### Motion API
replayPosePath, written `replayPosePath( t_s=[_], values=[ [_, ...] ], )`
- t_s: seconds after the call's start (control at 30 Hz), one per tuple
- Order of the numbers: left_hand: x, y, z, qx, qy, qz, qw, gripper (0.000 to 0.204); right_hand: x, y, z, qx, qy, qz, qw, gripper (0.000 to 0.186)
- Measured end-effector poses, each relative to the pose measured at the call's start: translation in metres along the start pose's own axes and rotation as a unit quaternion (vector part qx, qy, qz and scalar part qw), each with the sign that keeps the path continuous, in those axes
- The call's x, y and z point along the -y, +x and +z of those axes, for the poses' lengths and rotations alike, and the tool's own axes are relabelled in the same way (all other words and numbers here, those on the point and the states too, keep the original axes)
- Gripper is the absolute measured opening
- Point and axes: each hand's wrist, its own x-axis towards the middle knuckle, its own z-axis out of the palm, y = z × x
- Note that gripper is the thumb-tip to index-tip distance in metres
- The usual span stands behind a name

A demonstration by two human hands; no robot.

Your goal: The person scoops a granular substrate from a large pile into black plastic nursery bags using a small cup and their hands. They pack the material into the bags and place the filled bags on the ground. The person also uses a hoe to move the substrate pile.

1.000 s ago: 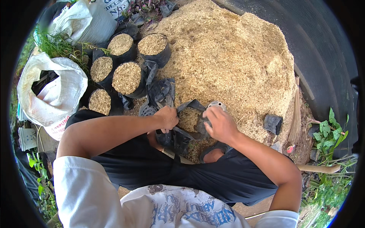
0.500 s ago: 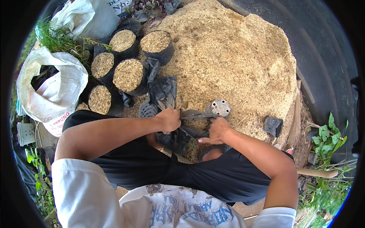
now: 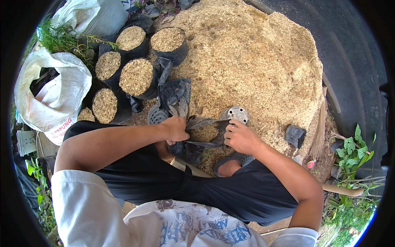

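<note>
Between my knees, my left hand [image 3: 176,129] and my right hand [image 3: 242,138] hold a black plastic planting bag [image 3: 203,144] by opposite sides of its rim. The fingers of both hands are closed on the plastic. Its mouth is spread apart, and brown, chaff-like material shows through the opening; I cannot tell whether that lies inside the bag or beyond it. Just past my left hand lie crumpled black plastic bags [image 3: 175,96]. Grey clogs are on my feet: the left clog [image 3: 157,114] is beside my left hand, the right clog's toe [image 3: 238,113] just beyond my right.
A broad heap of pale chaff [image 3: 251,61] spreads ahead. Several filled black bags [image 3: 138,77] stand at the left, near an opened white sack [image 3: 74,78]. On the right are a small dark block [image 3: 295,136], a stick broom [image 3: 319,142] and a wooden handle [image 3: 341,189].
The black bag's rim, earlier drawn into a narrow band, is now spread apart. My right hand has turned and its extended finger has curled in. My left hand has shifted slightly left.
</note>
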Motion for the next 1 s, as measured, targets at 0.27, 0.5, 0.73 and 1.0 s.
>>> replayPosePath(
  t_s=[0.27, 0.5, 0.73, 1.0],
  values=[
    [-0.002, -0.004, 0.044, -0.113, -0.138, -0.027, 0.984, 0.091, 0.027, 0.006, 0.016, -0.018, 0.117, 0.024, 0.993, 0.006],
    [-0.002, -0.002, 0.02, -0.142, -0.123, 0.068, 0.98, 0.096, -0.013, 0.0, 0.019, -0.223, 0.098, 0.328, 0.913, 0.04],
    [-0.008, 0.008, 0.019, -0.183, -0.01, 0.108, 0.977, 0.091, -0.022, -0.001, 0.044, -0.016, 0.007, 0.329, 0.944, 0.072],
    [0.01, 0.024, 0.026, -0.226, 0.002, 0.136, 0.965, 0.07, -0.057, 0.003, 0.031, 0.112, -0.048, 0.478, 0.87, 0.098]
  ],
)
